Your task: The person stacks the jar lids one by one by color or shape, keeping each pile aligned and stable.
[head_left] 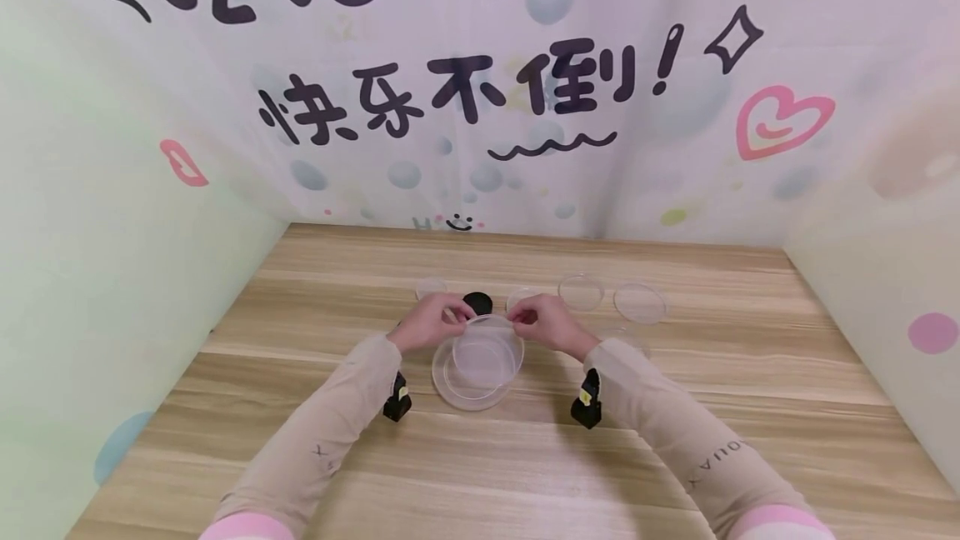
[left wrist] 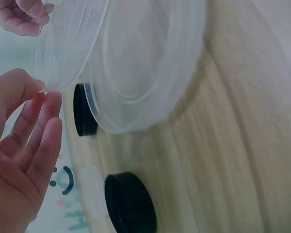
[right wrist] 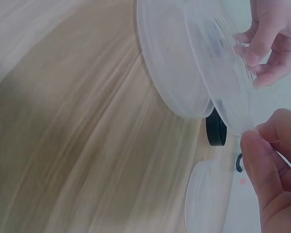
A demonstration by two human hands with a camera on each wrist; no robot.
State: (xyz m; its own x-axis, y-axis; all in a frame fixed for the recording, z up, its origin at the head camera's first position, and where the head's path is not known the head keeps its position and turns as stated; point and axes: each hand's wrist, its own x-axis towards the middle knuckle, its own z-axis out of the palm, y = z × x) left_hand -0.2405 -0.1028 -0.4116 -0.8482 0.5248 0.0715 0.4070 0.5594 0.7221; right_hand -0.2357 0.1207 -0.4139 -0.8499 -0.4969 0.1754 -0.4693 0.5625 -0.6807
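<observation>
A round clear plastic lid (head_left: 489,348) is held up and tilted between my two hands. My left hand (head_left: 431,322) pinches its rim at the upper left between thumb and fingertips, the other fingers loosely bent. At the upper right, my right hand (head_left: 553,325) pinches the same rim with thumb and forefinger. Beneath, a larger clear lid (head_left: 447,390) lies flat on the wooden table, partly covered by the held one in the head view. Just beyond the hands sits a black round lid (head_left: 477,303). Another black lid (left wrist: 131,204) shows large in the left wrist view.
Several clear round lids lie toward the back, such as one lid (head_left: 431,287) at left and two lids at right, a round one (head_left: 581,292) and an oval-looking one (head_left: 640,303). A printed cloth wall (head_left: 465,190) closes off the table's far edge.
</observation>
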